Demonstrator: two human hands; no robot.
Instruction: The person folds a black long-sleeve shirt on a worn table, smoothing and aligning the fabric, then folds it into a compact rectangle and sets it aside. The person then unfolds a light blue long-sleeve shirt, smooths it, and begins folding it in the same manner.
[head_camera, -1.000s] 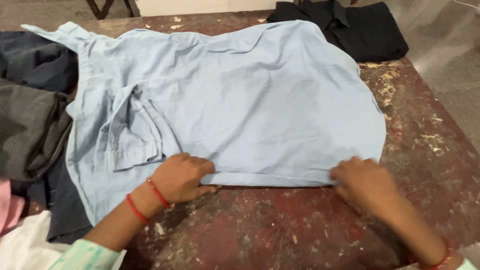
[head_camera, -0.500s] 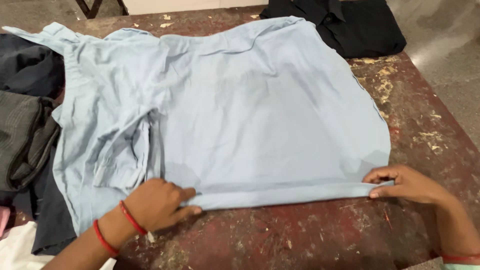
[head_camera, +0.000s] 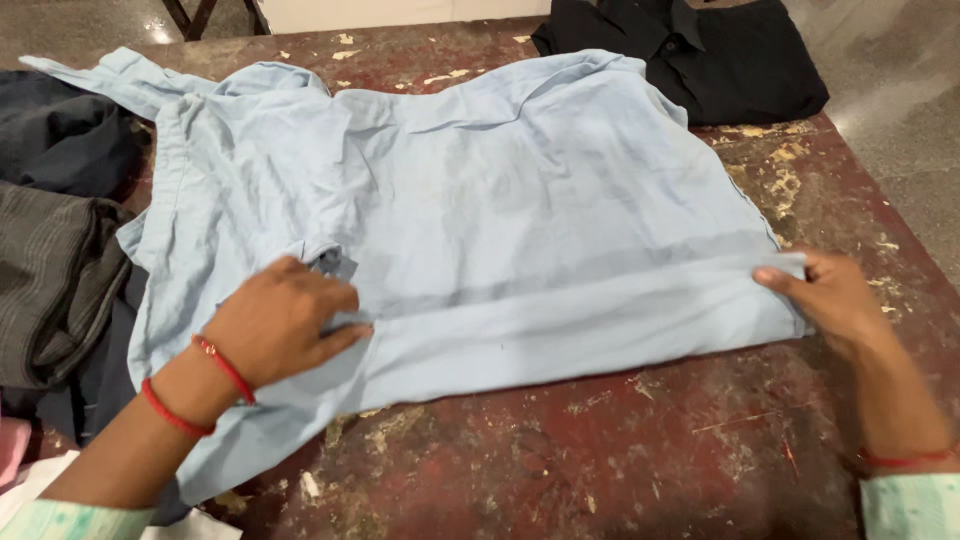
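While the light blue shirt (head_camera: 500, 210) lies spread flat across the worn red table (head_camera: 620, 460), both hands work its near hem. Its long axis runs left to right across the view, the collar end and one sleeve pointing to the far left corner, the hem end pointing right toward the table's right edge. A strip along the near side is turned up over the body, making a straight fold line from one hand to the other.

Left hand (head_camera: 285, 320) presses flat on the fold, fingers together and stretched out along the cloth, two red bands on that wrist. Right hand (head_camera: 830, 295) pinches the folded strip at the shirt's right end, thumb on top, fingers curled under the cloth, just beside the table's right edge.

Open room: a bare band of chipped tabletop sits between the fold and the near edge, and a narrower patch beyond the right hand. The left side is crowded, where a grey striped garment (head_camera: 50, 290) and a dark navy one (head_camera: 60, 140) touch the shirt. A black shirt (head_camera: 700, 60) lies at the far right corner.

Count: one blue shirt, three other dark garments, two hands.
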